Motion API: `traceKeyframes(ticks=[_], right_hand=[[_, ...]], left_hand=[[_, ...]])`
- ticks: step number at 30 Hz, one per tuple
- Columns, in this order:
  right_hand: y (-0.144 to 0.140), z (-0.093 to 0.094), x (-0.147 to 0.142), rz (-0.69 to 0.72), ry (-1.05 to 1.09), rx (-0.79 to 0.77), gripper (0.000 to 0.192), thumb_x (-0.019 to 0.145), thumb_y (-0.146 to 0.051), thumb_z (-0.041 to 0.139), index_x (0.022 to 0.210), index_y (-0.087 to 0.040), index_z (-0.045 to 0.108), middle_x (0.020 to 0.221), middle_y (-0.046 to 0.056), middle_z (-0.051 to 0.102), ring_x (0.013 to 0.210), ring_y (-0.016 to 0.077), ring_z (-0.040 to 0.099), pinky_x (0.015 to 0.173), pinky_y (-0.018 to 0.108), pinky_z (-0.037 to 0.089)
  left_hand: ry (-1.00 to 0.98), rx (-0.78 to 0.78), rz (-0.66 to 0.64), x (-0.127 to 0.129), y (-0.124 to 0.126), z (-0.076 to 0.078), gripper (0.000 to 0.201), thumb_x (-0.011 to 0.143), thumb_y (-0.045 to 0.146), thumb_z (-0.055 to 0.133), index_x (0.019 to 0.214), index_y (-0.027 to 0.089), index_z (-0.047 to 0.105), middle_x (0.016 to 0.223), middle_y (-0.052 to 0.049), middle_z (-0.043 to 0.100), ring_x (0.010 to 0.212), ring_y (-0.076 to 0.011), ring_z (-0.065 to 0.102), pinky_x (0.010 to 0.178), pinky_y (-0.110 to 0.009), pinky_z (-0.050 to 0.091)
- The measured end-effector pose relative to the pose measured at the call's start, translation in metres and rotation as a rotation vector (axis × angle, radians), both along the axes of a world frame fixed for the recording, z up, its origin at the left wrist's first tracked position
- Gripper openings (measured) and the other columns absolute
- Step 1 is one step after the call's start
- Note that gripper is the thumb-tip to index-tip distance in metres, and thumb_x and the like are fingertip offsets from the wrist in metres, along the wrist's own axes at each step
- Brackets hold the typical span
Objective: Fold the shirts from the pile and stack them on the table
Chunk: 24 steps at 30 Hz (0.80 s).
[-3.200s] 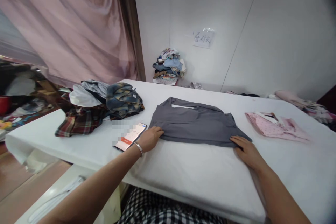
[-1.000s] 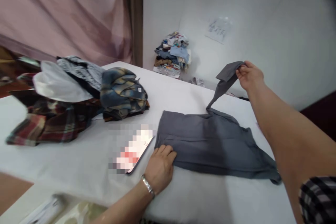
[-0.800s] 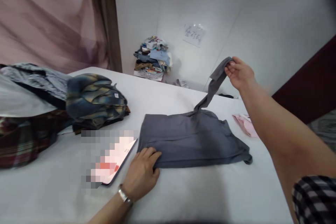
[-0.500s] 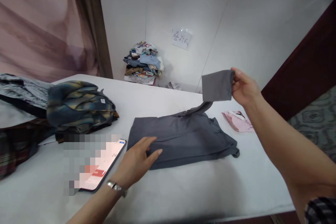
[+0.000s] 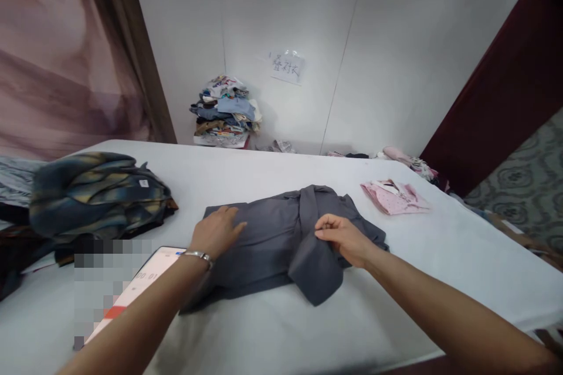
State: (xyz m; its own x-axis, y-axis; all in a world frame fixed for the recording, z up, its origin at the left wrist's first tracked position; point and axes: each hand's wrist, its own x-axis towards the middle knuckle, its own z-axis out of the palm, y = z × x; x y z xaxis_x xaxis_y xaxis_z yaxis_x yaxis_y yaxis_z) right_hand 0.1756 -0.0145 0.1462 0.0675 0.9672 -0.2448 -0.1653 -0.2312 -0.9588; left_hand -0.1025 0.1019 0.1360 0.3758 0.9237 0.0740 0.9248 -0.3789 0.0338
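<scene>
A dark grey shirt (image 5: 264, 252) lies folded lengthwise on the white table. Its sleeve (image 5: 309, 208) crosses the body from the back edge, and the wide cuff (image 5: 317, 272) hangs over the front edge at a slant. My right hand (image 5: 343, 237) pinches the sleeve just above the cuff between thumb and fingers. At the shirt's left end, my left hand (image 5: 217, 231) rests on the fabric, its thumb and fingers apart. A bracelet (image 5: 199, 256) circles the left wrist.
Left of the shirt is a phone (image 5: 165, 259), partly behind my left forearm. A heap of plaid clothes (image 5: 101, 196) sits farther left. A folded pink garment (image 5: 393, 196) lies at right. Piled clothes (image 5: 226, 108) and a paper sign (image 5: 287, 66) are at the back.
My right hand has brought the raised sleeve down and toward me across the shirt. My left hand has moved up onto the shirt's left end. The view has shifted slightly.
</scene>
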Motion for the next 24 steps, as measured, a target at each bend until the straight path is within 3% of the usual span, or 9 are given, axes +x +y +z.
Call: traceKeyframes(ticks=[2, 6, 8, 12, 16, 19, 22, 24], right_hand=[[0.018, -0.009, 0.023, -0.036, -0.135, 0.031, 0.023, 0.061, -0.028, 0.075, 0.078, -0.02, 0.063, 0.067, -0.003, 0.062, 0.062, 0.0124, 0.056, 0.059, 0.024, 0.041], [0.076, -0.02, 0.071, -0.113, -0.819, 0.037, 0.019, 0.073, -0.029, 0.061, 0.09, -0.021, 0.067, 0.091, 0.003, 0.069, 0.089, 0.0197, 0.062, 0.077, 0.029, 0.045], [0.107, -0.026, 0.083, -0.101, -0.998, 0.003, 0.017, 0.075, -0.032, 0.061, 0.085, -0.021, 0.069, 0.1, 0.006, 0.069, 0.101, 0.0236, 0.06, 0.085, 0.032, 0.044], [0.156, -0.045, 0.076, -0.077, -0.991, -0.075, 0.029, 0.072, -0.047, 0.064, 0.069, -0.019, 0.067, 0.09, 0.011, 0.07, 0.099, 0.0304, 0.061, 0.084, 0.037, 0.045], [0.181, -0.06, 0.057, -0.116, -0.905, -0.095, 0.026, 0.061, -0.04, 0.075, 0.066, -0.017, 0.064, 0.087, 0.012, 0.07, 0.099, 0.0315, 0.061, 0.083, 0.037, 0.046], [0.18, -0.057, 0.058, -0.149, -0.749, -0.025, 0.025, 0.068, -0.04, 0.067, 0.076, -0.017, 0.063, 0.087, 0.009, 0.07, 0.09, 0.0249, 0.063, 0.076, 0.033, 0.048], [0.163, -0.042, 0.071, -0.184, -0.585, 0.078, 0.033, 0.077, -0.048, 0.055, 0.089, -0.018, 0.061, 0.091, 0.006, 0.07, 0.083, 0.0189, 0.064, 0.071, 0.03, 0.049], [0.145, -0.032, 0.081, -0.19, -0.409, 0.132, 0.034, 0.072, -0.048, 0.06, 0.088, -0.018, 0.061, 0.088, 0.005, 0.069, 0.08, 0.0176, 0.063, 0.071, 0.029, 0.049]], left_hand=[[0.036, 0.003, -0.006, -0.008, 0.023, -0.013, 0.037, 0.088, 0.04, 0.042, 0.111, 0.016, 0.06, 0.117, -0.013, 0.062, 0.105, -0.0285, 0.06, 0.079, -0.036, 0.048], [0.07, 0.019, -0.015, -0.024, 0.072, -0.039, 0.048, 0.086, 0.041, 0.042, 0.123, 0.014, 0.056, 0.131, -0.014, 0.056, 0.121, -0.0303, 0.051, 0.093, -0.04, 0.044], [0.043, -0.046, 0.031, -0.028, 0.09, -0.049, 0.055, 0.086, 0.044, 0.04, 0.131, 0.015, 0.051, 0.138, -0.014, 0.052, 0.127, -0.0292, 0.046, 0.099, -0.041, 0.04], [0.016, -0.114, 0.104, -0.023, 0.111, -0.057, 0.059, 0.086, 0.05, 0.036, 0.132, 0.016, 0.051, 0.137, -0.015, 0.052, 0.125, -0.0307, 0.049, 0.097, -0.042, 0.041], [0.025, -0.116, 0.08, -0.012, 0.121, -0.054, 0.044, 0.08, 0.046, 0.046, 0.109, 0.018, 0.066, 0.117, -0.014, 0.065, 0.11, -0.0321, 0.057, 0.087, -0.042, 0.044], [-0.003, -0.132, 0.045, -0.011, 0.126, -0.05, 0.026, 0.076, 0.033, 0.051, 0.09, 0.019, 0.067, 0.106, -0.009, 0.068, 0.098, -0.0253, 0.062, 0.077, -0.032, 0.045], [-0.046, -0.104, 0.005, -0.016, 0.125, -0.043, 0.021, 0.076, 0.028, 0.048, 0.089, 0.02, 0.063, 0.103, -0.007, 0.067, 0.091, -0.0202, 0.062, 0.073, -0.028, 0.043], [-0.063, -0.079, -0.013, -0.019, 0.119, -0.038, 0.02, 0.077, 0.025, 0.046, 0.09, 0.02, 0.061, 0.099, -0.006, 0.067, 0.088, -0.0192, 0.062, 0.073, -0.027, 0.043]])
